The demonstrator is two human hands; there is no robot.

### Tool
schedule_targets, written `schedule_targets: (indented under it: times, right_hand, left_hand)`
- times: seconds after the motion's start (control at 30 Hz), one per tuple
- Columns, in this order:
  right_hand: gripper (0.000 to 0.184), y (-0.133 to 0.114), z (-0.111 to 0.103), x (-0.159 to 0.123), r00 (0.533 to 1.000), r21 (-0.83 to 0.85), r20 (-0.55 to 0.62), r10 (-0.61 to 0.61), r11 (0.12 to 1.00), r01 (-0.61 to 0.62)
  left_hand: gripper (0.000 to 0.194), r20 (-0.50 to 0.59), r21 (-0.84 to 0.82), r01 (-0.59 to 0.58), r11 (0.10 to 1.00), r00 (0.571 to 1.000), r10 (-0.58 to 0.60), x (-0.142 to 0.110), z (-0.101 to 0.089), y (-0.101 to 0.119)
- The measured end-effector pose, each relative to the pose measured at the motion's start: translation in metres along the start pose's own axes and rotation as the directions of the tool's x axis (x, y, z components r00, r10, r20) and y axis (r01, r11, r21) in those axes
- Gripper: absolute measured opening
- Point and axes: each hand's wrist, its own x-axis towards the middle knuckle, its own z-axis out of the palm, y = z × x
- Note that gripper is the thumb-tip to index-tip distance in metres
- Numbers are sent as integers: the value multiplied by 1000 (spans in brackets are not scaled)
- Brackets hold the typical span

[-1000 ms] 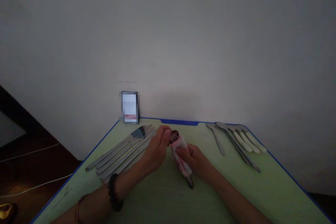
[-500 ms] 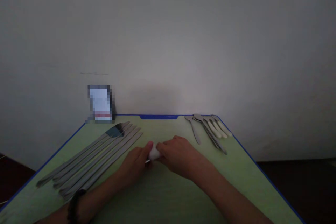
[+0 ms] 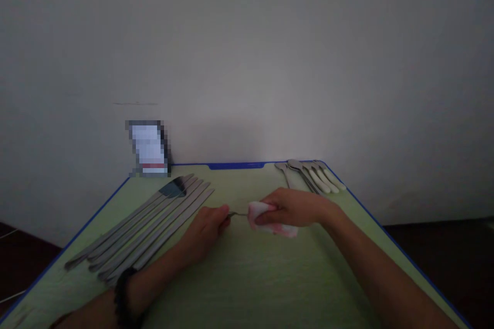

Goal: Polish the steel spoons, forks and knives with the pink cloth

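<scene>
My left hand (image 3: pixel 206 226) is closed on one end of a thin metal utensil (image 3: pixel 236 214), probably a spoon, just above the green table (image 3: pixel 247 288). My right hand (image 3: pixel 293 208) grips a white and pink cloth (image 3: pixel 266 220) wrapped round the other part of that utensil. Only a short bare stretch of metal shows between the two hands. A dark bead bracelet (image 3: pixel 122 302) sits on my left wrist.
Several long table knives (image 3: pixel 150 226) lie side by side on the left of the table. Several spoons (image 3: pixel 312 177), some with pale handles, lie at the far right corner. A blurred-out card (image 3: pixel 148 148) leans against the white wall.
The cloth in my right hand has slid to the right along the utensil, away from my left hand, baring a bit of metal. The view has shifted slightly.
</scene>
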Motion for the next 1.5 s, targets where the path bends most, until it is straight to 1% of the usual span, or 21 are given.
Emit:
schedule_targets:
  times: [0.07,0.13,0.2,0.23,0.3,0.4,0.47,0.53,0.63,0.73,0.8,0.87,0.93,1.0,1.07,1.13,1.2,1.3,1.4,1.5]
  right_hand:
    - [35,6,-5,-7,995,168,95,27,985,-42]
    - [34,6,-6,-10,987,245,158,26,967,-65]
    - [33,-1,-3,-7,986,248,164,-5,968,-36]
    - [33,-6,0,-4,988,235,154,-32,972,-5]
    - [32,-16,8,4,987,200,124,-102,977,76]
    - [30,-26,15,11,982,132,85,-171,979,159]
    - [28,-26,14,11,984,102,69,-165,982,158]
    - [25,-22,9,7,989,101,67,-129,987,121]
    - [24,-10,-1,-3,996,151,65,-62,987,52]
    - [27,2,-11,-14,998,208,70,-8,978,-7]
    - [29,7,-15,-20,996,234,84,25,971,-44]
    - [28,7,-16,-21,993,244,112,42,967,-69]
    - [27,2,-11,-17,989,244,144,25,968,-60]
    - [28,-6,-2,-8,986,245,162,-34,970,-7]
    - [29,-13,8,2,980,240,159,-120,967,80]
    - [29,-18,16,11,977,195,139,-162,972,134]
    - [28,-18,19,14,983,154,108,-149,979,131]
    - [25,-12,14,10,992,115,70,-101,989,92]
    - [25,-2,1,-2,999,91,41,-33,995,29]
    - [29,6,-8,-12,998,81,32,47,995,-50]
  left_hand:
    - [42,1,-5,-93,996,996,93,-2,0,-1]
    - [37,-17,50,-232,972,972,233,-5,-2,0]
    - [32,-23,147,-338,929,938,345,-8,-4,2]
    - [30,-7,198,-374,906,924,383,-9,-5,3]
    - [28,43,266,-406,874,911,410,-10,-7,4]
    - [28,106,294,-403,867,915,389,-11,-6,3]
    - [29,98,284,-379,881,925,367,-10,-5,2]
    - [32,61,252,-333,908,942,329,-8,-3,1]
    - [37,-13,180,-231,956,971,237,-5,-2,1]
    - [38,-62,128,-170,977,982,179,-3,-2,1]
    - [35,-76,139,-181,974,978,193,-4,-3,0]
    - [30,-69,194,-228,954,967,245,-6,-4,-3]
    - [26,-42,271,-286,919,951,308,-9,-4,-5]
    - [26,7,340,-340,877,933,359,-10,-3,-6]
    - [29,65,386,-387,837,917,394,-11,-1,-6]
    - [32,101,410,-403,819,912,398,-10,0,-5]
    - [34,116,401,-377,835,925,362,-9,0,-4]
    - [38,112,335,-268,903,963,245,-7,-1,0]
    - [42,55,249,-156,956,988,146,-5,-3,3]
    - [44,14,163,-126,979,992,126,-4,-3,5]
